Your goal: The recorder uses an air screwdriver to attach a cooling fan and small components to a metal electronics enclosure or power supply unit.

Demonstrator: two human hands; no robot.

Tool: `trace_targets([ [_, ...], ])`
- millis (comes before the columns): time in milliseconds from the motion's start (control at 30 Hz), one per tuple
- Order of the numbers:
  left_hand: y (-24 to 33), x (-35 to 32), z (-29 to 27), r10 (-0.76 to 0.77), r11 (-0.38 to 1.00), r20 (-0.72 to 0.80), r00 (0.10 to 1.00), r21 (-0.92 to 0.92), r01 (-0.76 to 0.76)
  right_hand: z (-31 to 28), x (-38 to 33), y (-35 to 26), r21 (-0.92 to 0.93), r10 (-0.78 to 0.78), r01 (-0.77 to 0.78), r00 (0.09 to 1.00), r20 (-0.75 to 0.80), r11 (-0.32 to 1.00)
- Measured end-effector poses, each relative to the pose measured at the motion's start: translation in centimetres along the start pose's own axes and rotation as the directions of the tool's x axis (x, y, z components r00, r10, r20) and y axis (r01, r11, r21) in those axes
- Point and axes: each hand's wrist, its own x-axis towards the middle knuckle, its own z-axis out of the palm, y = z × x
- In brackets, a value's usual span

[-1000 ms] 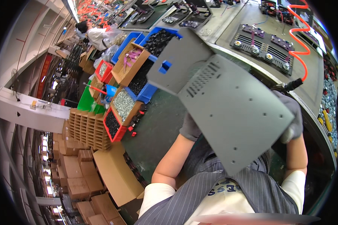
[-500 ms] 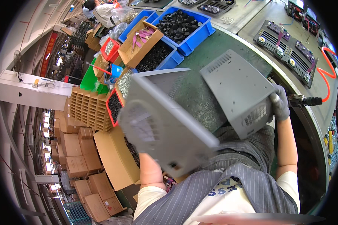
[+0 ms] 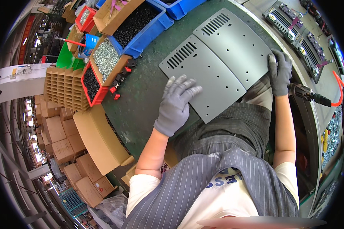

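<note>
Two grey sheet-metal housings lie side by side on the green work surface, slots toward the far end and small holes across their tops. Over the edge of the left housing is my left hand, gloved in grey, its fingers spread and holding nothing; whether the fingertips touch the metal I cannot tell. My right hand, in a matching glove, grips the near right edge of the right housing, with thumb on the metal and the other fingers bent at its side.
Blue bins of small black parts stand at the far left, beside a box of silver screws and a red tray. A power screwdriver on an orange coiled hose lies at the right, near slotted panels with circuit boards.
The left housing, tilted up in my left hand before, now lies flat beside the other one. My left hand has let go. The right housing has also come down flat.
</note>
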Motion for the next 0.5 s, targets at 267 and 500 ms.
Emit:
trace_targets([
  [267,2.6,-2.0,3.1,-0.039,0.982,0.118,0.992,0.187,0.017,0.6,1.9,-2.7,-0.061,-0.058,0.065,0.991,0.123,0.996],
  [500,1.5,-1.6,3.2,-0.027,0.989,0.145,0.989,0.145,0.006,0.9,3.7,-4.8,-0.234,0.046,0.015,0.966,0.254,0.972],
])
